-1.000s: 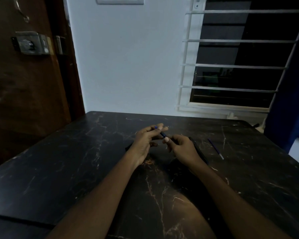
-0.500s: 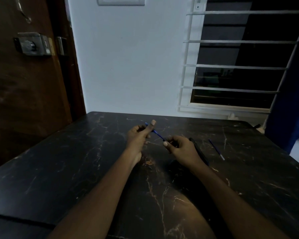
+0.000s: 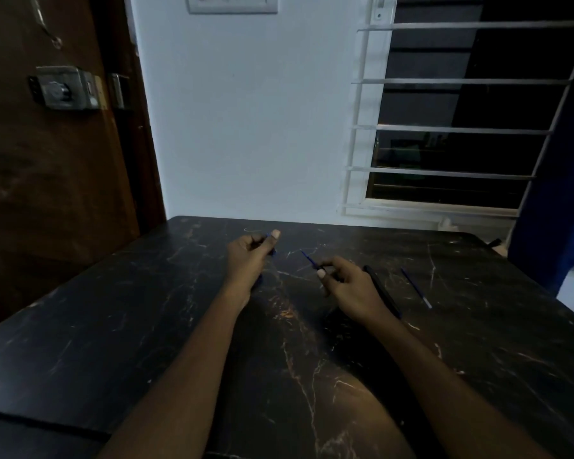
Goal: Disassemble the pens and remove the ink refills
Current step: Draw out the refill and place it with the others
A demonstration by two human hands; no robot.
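Note:
My left hand [image 3: 249, 260] is closed around a dark blue pen barrel [image 3: 271, 249], mostly hidden in the fist; only a short bit shows by the thumb. My right hand [image 3: 348, 288] pinches a thin blue ink refill [image 3: 309, 259] between thumb and forefinger, its free end pointing up and left toward the left hand. The refill is clear of the barrel, with a gap between the two hands. A dark pen [image 3: 381, 291] lies on the table just right of my right hand. Farther right lies another loose blue refill [image 3: 415, 287] with a pale tip.
The black marble-patterned table [image 3: 146, 326] fills the lower view. A white wall and a barred window [image 3: 451, 127] stand behind it, a wooden door with a metal lock [image 3: 63, 87] at left, and a blue curtain [image 3: 557, 193] at right.
The hands have pulled apart. The refill slid out of the barrel and stays with the right hand, while the left hand moved left and away with the barrel.

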